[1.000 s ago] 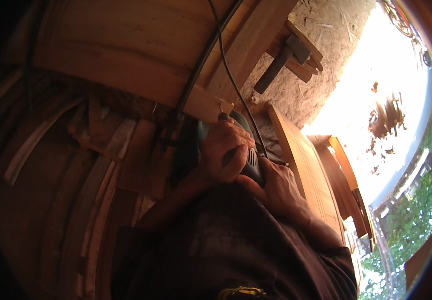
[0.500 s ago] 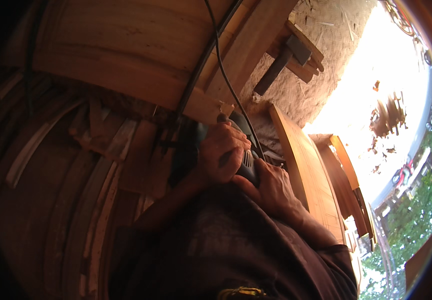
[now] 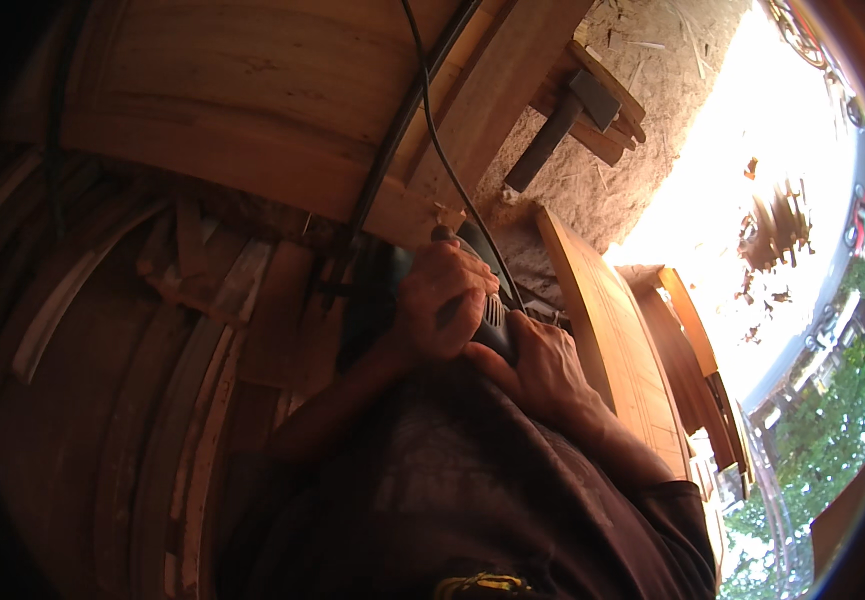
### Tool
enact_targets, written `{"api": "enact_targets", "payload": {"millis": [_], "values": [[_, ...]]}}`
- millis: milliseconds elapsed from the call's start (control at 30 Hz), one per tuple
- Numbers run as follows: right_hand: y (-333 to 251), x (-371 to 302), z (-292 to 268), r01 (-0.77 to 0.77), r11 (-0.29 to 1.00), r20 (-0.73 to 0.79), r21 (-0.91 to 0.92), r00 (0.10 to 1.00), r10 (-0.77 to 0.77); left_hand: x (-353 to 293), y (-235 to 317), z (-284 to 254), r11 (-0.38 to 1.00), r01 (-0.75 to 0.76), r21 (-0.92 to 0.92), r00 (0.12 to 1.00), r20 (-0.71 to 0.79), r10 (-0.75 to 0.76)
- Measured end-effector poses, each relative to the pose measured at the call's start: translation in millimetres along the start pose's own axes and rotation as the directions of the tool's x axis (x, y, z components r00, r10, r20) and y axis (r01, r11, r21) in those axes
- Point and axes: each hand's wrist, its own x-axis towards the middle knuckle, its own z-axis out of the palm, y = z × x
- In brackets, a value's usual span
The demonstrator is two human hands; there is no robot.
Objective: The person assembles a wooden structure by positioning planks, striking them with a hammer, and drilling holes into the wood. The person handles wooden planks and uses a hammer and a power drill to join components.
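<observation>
A dark corded power tool with vent slots (image 3: 493, 322) is held in front of my torso. My left hand (image 3: 442, 300) wraps around its front part, fingers closed. Close behind, my right hand (image 3: 549, 365) grips the rear of the body, partly hiding it. The tool's tip is near the edge of a large wooden panel (image 3: 222, 150); whether it touches the wood I cannot tell. A thin black cable (image 3: 439, 135) passes over the panel and down beside the tool. Along the panel runs a dark bar (image 3: 382, 170), possibly a clamp.
A hammer (image 3: 592, 100) lies on wood offcuts (image 3: 602, 145) upon the shavings-strewn ground (image 3: 657, 120). Another wooden panel (image 3: 607, 335) stands at the right, beside my right forearm. Stacked boards (image 3: 197, 420) fill the left side. Bright daylight and greenery show at far right.
Both hands keep their hold on the power tool, almost unmoved. The whole view has shifted very slightly.
</observation>
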Motion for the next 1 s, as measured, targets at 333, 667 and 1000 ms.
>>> {"api": "enact_targets", "payload": {"millis": [333, 667, 1000], "values": [[18, 42, 18, -0.053, 0.998, 0.001, -0.024, 0.999, 0.053, -6, -41, 8, 0.979, 0.152, -0.137, 0.986, -0.05, -0.16], [12, 21, 6, 0.036, 0.999, -0.032, -0.034, 0.999, -0.037, -3, -17, 0, 0.994, 0.106, -0.022, 0.993, -0.041, -0.107], [-13, 1, -19, 0.01, 0.988, 0.117, -0.154, 0.993, 0.009, -10, 22, -13, 0.989, 0.142, 0.034, 0.99, -0.028, -0.141]]}}
